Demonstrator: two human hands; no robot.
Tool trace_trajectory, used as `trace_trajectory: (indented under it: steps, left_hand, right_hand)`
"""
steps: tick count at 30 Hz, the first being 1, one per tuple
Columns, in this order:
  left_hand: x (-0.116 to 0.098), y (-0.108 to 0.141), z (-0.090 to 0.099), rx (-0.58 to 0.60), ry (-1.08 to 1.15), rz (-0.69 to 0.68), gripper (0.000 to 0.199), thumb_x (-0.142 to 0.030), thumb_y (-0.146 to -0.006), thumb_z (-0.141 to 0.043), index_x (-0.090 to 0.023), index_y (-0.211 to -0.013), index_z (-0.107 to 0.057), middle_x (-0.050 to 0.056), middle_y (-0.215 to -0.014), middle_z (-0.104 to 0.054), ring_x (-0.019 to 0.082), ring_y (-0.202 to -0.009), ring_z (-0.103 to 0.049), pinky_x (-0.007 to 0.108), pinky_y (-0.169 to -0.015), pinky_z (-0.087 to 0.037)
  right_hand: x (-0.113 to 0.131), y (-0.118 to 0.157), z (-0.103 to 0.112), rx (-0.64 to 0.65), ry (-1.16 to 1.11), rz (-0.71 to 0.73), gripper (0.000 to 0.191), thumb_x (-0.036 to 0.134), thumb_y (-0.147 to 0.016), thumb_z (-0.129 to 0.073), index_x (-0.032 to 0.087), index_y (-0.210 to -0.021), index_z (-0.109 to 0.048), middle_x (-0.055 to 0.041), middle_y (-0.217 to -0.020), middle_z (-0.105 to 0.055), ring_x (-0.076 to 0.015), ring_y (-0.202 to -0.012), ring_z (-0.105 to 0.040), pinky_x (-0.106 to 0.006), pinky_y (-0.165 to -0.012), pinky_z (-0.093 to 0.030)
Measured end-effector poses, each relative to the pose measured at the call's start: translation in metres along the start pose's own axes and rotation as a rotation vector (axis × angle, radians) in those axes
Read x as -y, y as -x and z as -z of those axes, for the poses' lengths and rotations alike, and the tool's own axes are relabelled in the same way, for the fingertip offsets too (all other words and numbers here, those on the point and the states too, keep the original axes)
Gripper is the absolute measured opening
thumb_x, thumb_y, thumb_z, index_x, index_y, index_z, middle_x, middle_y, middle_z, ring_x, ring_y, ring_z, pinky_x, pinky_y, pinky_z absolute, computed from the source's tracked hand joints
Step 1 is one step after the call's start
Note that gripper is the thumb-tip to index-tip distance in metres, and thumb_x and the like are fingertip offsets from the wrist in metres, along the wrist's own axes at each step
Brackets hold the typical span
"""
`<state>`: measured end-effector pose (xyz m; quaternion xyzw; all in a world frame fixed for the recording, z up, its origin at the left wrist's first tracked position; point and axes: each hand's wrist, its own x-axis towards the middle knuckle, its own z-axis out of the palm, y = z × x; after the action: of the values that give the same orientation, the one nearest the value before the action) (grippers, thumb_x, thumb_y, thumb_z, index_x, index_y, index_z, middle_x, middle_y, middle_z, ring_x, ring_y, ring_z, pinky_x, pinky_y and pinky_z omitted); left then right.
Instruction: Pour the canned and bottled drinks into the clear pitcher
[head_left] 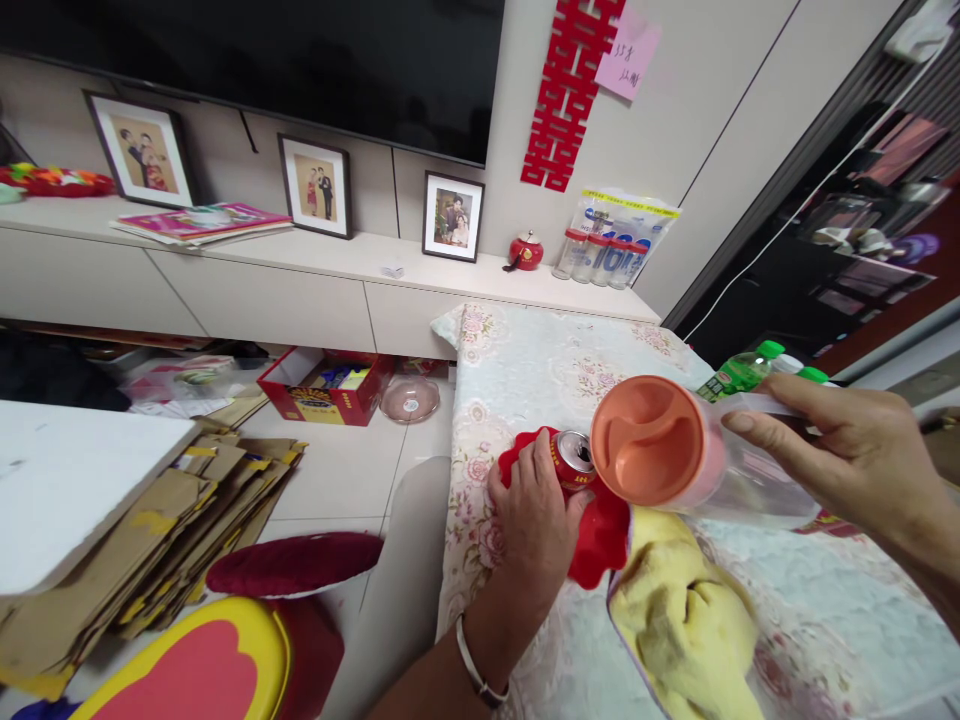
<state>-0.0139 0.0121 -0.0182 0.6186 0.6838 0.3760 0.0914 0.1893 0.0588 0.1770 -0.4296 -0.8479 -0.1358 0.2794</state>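
Right of centre, the left hand (536, 510) is curling its fingers around a red can (573, 460); at the right edge, the right hand (855, 450) is gripping a tilted, orange-lidded pitcher (720, 460) by its handle.

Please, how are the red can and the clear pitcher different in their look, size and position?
The can is red with a silver top, while the pitcher is see-through with an orange lid.
The can is clearly smaller than the pitcher.
The can stands upright at the left hand; the pitcher is tipped well over, its handle in the right hand.
Both are containers, each with a hand on it.
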Motion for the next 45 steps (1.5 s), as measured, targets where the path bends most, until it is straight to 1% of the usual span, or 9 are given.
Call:
trace_trajectory:
  steps: [3, 5, 10, 17, 26, 31, 37, 42, 45]
  left_hand:
    - [0.0, 0.0, -0.001, -0.007, 0.004, 0.003, 0.07, -0.029, -0.09, -0.078, -0.021, -0.15, -0.044, 0.013, -0.14, -0.07, 0.033, -0.131, -0.064, 0.06, -0.112, -0.045]
    - [0.0, -0.001, -0.001, -0.011, 0.006, 0.008, 0.071, -0.028, -0.089, -0.078, -0.021, -0.15, -0.044, 0.013, -0.139, -0.07, 0.033, -0.131, -0.064, 0.06, -0.112, -0.045]
    - [0.0, 0.0, 0.0, -0.008, 0.024, 0.004, 0.072, -0.026, -0.088, -0.079, -0.021, -0.15, -0.043, 0.013, -0.141, -0.069, 0.033, -0.133, -0.063, 0.06, -0.113, -0.043]
    - [-0.001, -0.001, 0.003, 0.025, 0.047, 0.015, 0.072, -0.025, -0.088, -0.079, -0.02, -0.15, -0.042, 0.014, -0.142, -0.069, 0.033, -0.134, -0.062, 0.063, -0.115, -0.04]
    - [-0.001, -0.001, 0.004, 0.029, 0.052, 0.022, 0.069, -0.025, -0.09, -0.076, -0.022, -0.15, -0.044, 0.013, -0.142, -0.069, 0.033, -0.134, -0.062, 0.062, -0.115, -0.041]
    - [-0.002, -0.001, 0.003, 0.022, 0.023, 0.008, 0.071, -0.026, -0.089, -0.078, -0.02, -0.15, -0.044, 0.013, -0.141, -0.069, 0.033, -0.132, -0.063, 0.062, -0.113, -0.043]
    - [-0.002, -0.002, 0.005, 0.026, -0.004, 0.007, 0.069, -0.028, -0.091, -0.077, -0.021, -0.151, -0.044, 0.013, -0.14, -0.069, 0.032, -0.132, -0.064, 0.06, -0.114, -0.043]
    - [-0.003, -0.001, 0.006, 0.048, 0.008, 0.009, 0.072, -0.028, -0.09, -0.079, -0.017, -0.151, -0.043, 0.013, -0.141, -0.069, 0.033, -0.133, -0.063, 0.065, -0.115, -0.042]
    - [-0.002, -0.001, 0.004, 0.031, -0.004, 0.003, 0.073, -0.029, -0.089, -0.081, -0.017, -0.151, -0.043, 0.013, -0.141, -0.069, 0.033, -0.133, -0.063, 0.065, -0.115, -0.043]
  right_hand:
    - [-0.002, 0.001, 0.001, 0.007, -0.006, 0.09, 0.057, 0.065, -0.098, -0.059, 0.021, -0.061, -0.057, 0.0065, -0.045, -0.043, -0.0082, -0.036, -0.039, -0.022, -0.038, -0.031]
    - [-0.003, 0.001, 0.002, 0.009, 0.001, 0.097, 0.055, 0.063, -0.098, -0.059, 0.021, -0.063, -0.059, 0.007, -0.046, -0.042, -0.0086, -0.037, -0.039, -0.022, -0.039, -0.031]
    - [-0.003, 0.001, 0.002, 0.032, 0.012, 0.089, 0.055, 0.064, -0.099, -0.057, 0.021, -0.065, -0.06, 0.0054, -0.048, -0.047, -0.0097, -0.038, -0.042, -0.023, -0.04, -0.032]
    - [-0.002, -0.001, 0.002, 0.012, 0.018, 0.109, 0.056, 0.067, -0.098, -0.056, 0.021, -0.066, -0.06, 0.0072, -0.049, -0.036, -0.0098, -0.04, -0.035, -0.024, -0.04, -0.028]
    - [0.004, -0.007, 0.004, 0.011, 0.01, 0.137, 0.056, 0.066, -0.098, -0.058, 0.022, -0.064, -0.058, 0.0077, -0.048, -0.036, -0.0089, -0.039, -0.034, -0.024, -0.039, -0.028]
    - [0.007, -0.01, 0.007, 0.02, 0.019, 0.135, 0.06, 0.07, -0.097, -0.055, 0.022, -0.061, -0.056, 0.0072, -0.047, -0.037, -0.0089, -0.038, -0.034, -0.023, -0.038, -0.028]
    - [0.007, -0.011, 0.005, 0.026, 0.047, 0.159, 0.058, 0.068, -0.099, -0.054, 0.021, -0.065, -0.059, 0.0075, -0.048, -0.037, -0.0086, -0.038, -0.035, -0.023, -0.038, -0.029]
    - [0.006, -0.011, 0.006, 0.032, 0.056, 0.159, 0.06, 0.069, -0.099, -0.053, 0.021, -0.064, -0.058, 0.0072, -0.048, -0.038, -0.009, -0.039, -0.035, -0.023, -0.039, -0.028]
    - [0.006, -0.011, 0.006, 0.027, 0.051, 0.16, 0.059, 0.069, -0.099, -0.054, 0.022, -0.063, -0.057, 0.007, -0.047, -0.038, -0.0093, -0.038, -0.034, -0.024, -0.038, -0.027]
